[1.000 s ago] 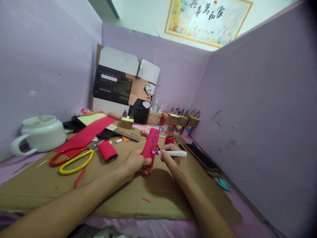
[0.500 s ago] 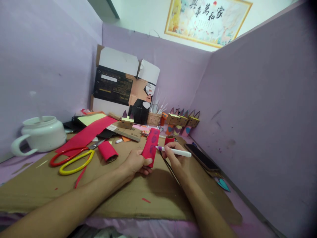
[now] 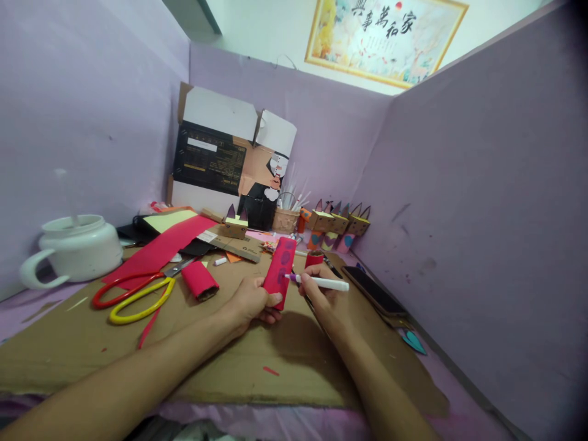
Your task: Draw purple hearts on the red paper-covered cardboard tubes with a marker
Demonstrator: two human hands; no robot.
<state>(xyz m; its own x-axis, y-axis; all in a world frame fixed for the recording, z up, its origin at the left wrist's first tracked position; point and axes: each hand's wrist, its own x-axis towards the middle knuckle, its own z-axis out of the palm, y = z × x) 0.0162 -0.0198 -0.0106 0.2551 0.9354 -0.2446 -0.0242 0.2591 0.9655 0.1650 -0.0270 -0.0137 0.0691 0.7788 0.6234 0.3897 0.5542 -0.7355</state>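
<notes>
My left hand [image 3: 255, 301] grips the lower end of a red strip-shaped piece [image 3: 277, 278], thumb on its front. Purple round marks run down the face of this piece. A white marker [image 3: 327, 283] is pinched in my right hand [image 3: 324, 300], its purple tip at the lowest mark. Behind my right hand stands a small red tube [image 3: 315, 258]. Another red tube [image 3: 200, 281] lies left of my left hand, beside scissors [image 3: 142, 297] with red and yellow handles.
Brown cardboard [image 3: 220, 367] covers the table. A white mug [image 3: 80, 248] is at the left, a phone [image 3: 374, 289] at the right. Cardboard animal figures [image 3: 340, 223], a basket of white sticks [image 3: 285, 220] and a flattened box [image 3: 215, 153] stand behind.
My right hand has moved slightly left with the marker, and its tip is now further onto the red piece. My left hand has stayed in place.
</notes>
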